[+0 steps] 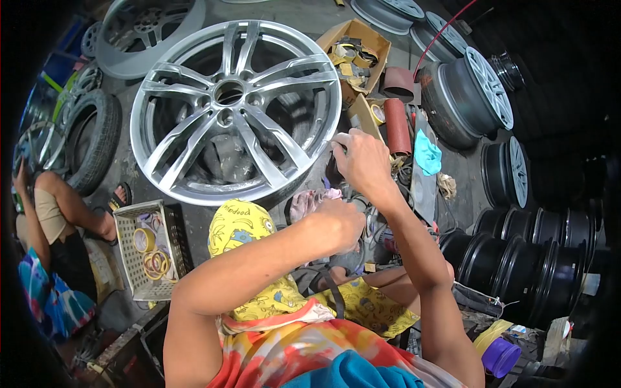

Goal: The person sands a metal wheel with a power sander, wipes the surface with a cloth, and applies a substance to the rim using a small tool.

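Note:
A large silver alloy wheel rim (226, 90) with paired spokes lies face up before me. My right hand (363, 165) is beside its lower right edge, with the fingers bent together and the fingertips close to the lip. Something small and greyish shows at those fingertips, too small to name. Lower down, my left hand (339, 227) is closed in a fist, apart from the rim. Its fingers are turned away, so anything inside them is hidden. A pinkish rag (312, 204) lies just left of that fist. Yellow printed cloth (239, 226) covers my leg under the left forearm.
A plastic basket (121, 258) with tape rolls stands at left, near another seated person (55, 252). Cardboard box (381, 48), red sandpaper roll (397, 126) and turquoise cloth (427, 152) lie right of the rim. More wheels (462, 97) and stacked black rims (517, 265) line the right; a tyre (97, 142) leans left.

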A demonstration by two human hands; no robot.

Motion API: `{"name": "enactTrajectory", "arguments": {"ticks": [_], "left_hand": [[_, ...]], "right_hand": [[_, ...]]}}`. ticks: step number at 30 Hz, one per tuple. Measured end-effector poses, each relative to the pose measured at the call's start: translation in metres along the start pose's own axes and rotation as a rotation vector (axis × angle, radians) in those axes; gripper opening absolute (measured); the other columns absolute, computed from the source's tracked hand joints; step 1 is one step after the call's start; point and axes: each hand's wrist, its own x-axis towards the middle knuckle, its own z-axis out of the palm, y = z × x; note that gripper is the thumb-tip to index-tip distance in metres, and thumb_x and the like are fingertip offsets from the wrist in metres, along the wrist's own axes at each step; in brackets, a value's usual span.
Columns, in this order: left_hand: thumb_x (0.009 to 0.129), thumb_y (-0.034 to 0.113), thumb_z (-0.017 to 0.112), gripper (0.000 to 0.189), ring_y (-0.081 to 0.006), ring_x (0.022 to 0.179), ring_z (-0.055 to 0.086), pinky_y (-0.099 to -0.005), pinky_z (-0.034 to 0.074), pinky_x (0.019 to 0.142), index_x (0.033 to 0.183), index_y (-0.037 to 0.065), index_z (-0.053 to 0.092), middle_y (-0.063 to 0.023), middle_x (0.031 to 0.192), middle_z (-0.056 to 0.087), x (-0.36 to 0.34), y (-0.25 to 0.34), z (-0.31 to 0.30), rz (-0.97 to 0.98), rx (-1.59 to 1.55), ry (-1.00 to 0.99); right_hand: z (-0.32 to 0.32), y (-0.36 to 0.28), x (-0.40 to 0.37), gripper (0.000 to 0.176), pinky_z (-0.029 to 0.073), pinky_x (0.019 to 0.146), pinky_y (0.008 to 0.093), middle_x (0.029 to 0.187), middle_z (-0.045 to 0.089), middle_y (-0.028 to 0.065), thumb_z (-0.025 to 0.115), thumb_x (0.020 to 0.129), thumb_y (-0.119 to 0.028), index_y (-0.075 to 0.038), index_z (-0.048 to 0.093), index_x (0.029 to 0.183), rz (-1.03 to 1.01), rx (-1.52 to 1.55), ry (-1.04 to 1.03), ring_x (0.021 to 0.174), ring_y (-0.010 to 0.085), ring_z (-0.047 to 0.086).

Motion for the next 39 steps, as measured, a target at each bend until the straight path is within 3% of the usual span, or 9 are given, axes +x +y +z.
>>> {"name": "enactTrajectory", "arguments": {"ticks": [16, 18, 23, 26, 30, 34, 35, 37, 39], "left_hand": [[0.089, 0.038, 0.079, 0.045, -0.0389, 0.102, 0.074, -0.0467, 0.059, 0.091, 0.107, -0.003, 0.076, -0.0243, 0.104, 0.076, -0.006, 0.007, -0.001, 0.031, 0.014, -0.040], [0.089, 0.039, 0.079, 0.045, -0.0389, 0.102, 0.074, -0.0463, 0.059, 0.091, 0.106, -0.003, 0.077, -0.0244, 0.104, 0.076, -0.009, 0.007, 0.000, 0.035, 0.007, -0.036], [0.089, 0.039, 0.079, 0.043, -0.0386, 0.100, 0.074, -0.0463, 0.058, 0.091, 0.104, -0.001, 0.078, -0.0238, 0.101, 0.076, -0.013, 0.006, 0.005, 0.022, -0.001, -0.007], [0.091, 0.039, 0.077, 0.039, -0.0382, 0.098, 0.074, -0.0475, 0.057, 0.089, 0.104, 0.001, 0.078, -0.0224, 0.096, 0.076, -0.025, 0.005, 0.004, 0.078, -0.042, -0.054], [0.094, 0.038, 0.074, 0.036, -0.0358, 0.092, 0.074, -0.0468, 0.056, 0.084, 0.100, 0.002, 0.078, -0.0192, 0.092, 0.076, -0.042, 0.003, -0.004, 0.262, -0.132, -0.026], [0.097, 0.035, 0.072, 0.034, -0.0334, 0.085, 0.073, -0.0449, 0.055, 0.080, 0.098, 0.002, 0.077, -0.0187, 0.091, 0.076, -0.045, 0.008, -0.005, 0.368, -0.230, 0.006], [0.097, 0.035, 0.072, 0.033, -0.0338, 0.084, 0.073, -0.0452, 0.055, 0.080, 0.098, 0.002, 0.077, -0.0187, 0.090, 0.076, -0.043, 0.010, -0.004, 0.420, -0.196, 0.051], [0.097, 0.031, 0.072, 0.030, -0.0356, 0.078, 0.073, -0.0447, 0.056, 0.075, 0.100, 0.001, 0.077, -0.0192, 0.085, 0.075, -0.026, 0.008, 0.007, 0.588, -0.157, 0.063], [0.097, 0.023, 0.074, 0.024, -0.0253, 0.071, 0.073, -0.0374, 0.055, 0.067, 0.100, -0.001, 0.075, -0.0157, 0.081, 0.074, -0.029, 0.033, -0.009, 0.487, -0.192, -0.095]], "right_hand": [[0.004, 0.000, 0.000, 0.019, 0.057, 0.072, 0.0538, 0.088, 0.070, 0.0202, 0.065, 0.092, -0.022, -0.008, 0.078, 0.094, 0.045, 0.022, 0.073, 0.078, 0.0419, 0.071], [-0.001, -0.008, -0.009, 0.023, 0.055, 0.076, 0.0542, 0.089, 0.071, 0.0198, 0.066, 0.095, -0.027, -0.009, 0.080, 0.098, 0.004, 0.057, -0.085, 0.084, 0.0426, 0.070], [0.001, 0.002, 0.001, 0.024, 0.054, 0.078, 0.0536, 0.091, 0.071, 0.0214, 0.066, 0.095, -0.028, -0.008, 0.079, 0.100, 0.130, 0.023, -0.028, 0.086, 0.0437, 0.069], [0.002, -0.007, -0.026, 0.024, 0.055, 0.079, 0.0548, 0.085, 0.070, 0.0203, 0.062, 0.095, -0.025, -0.005, 0.076, 0.093, -0.062, 0.255, -0.105, 0.084, 0.0452, 0.070], [0.000, 0.006, -0.058, 0.026, 0.053, 0.083, 0.0547, 0.089, 0.068, 0.0221, 0.061, 0.095, -0.022, -0.005, 0.077, 0.108, 0.062, 0.336, -0.077, 0.091, 0.0456, 0.067], [-0.001, 0.025, -0.101, 0.047, 0.052, 0.087, 0.0528, 0.120, 0.062, 0.0231, 0.067, 0.092, -0.020, -0.005, 0.063, 0.137, 0.047, 0.231, -0.130, 0.106, 0.0435, 0.064], [-0.013, 0.026, -0.107, 0.064, 0.050, 0.094, 0.0531, 0.133, 0.054, 0.0232, 0.073, 0.090, -0.021, -0.006, 0.052, 0.149, 0.039, 0.106, -0.117, 0.117, 0.0438, 0.060], [-0.043, 0.023, -0.118, 0.064, 0.051, 0.096, 0.0482, 0.121, 0.057, 0.0220, 0.076, 0.089, -0.019, -0.003, 0.053, 0.147, 0.091, 0.183, 0.043, 0.111, 0.0419, 0.060], [-0.077, 0.023, -0.131, 0.051, 0.051, 0.098, 0.0475, 0.117, 0.059, 0.0205, 0.076, 0.089, -0.018, -0.002, 0.063, 0.136, 0.106, 0.218, 0.076, 0.112, 0.0394, 0.061]]}}
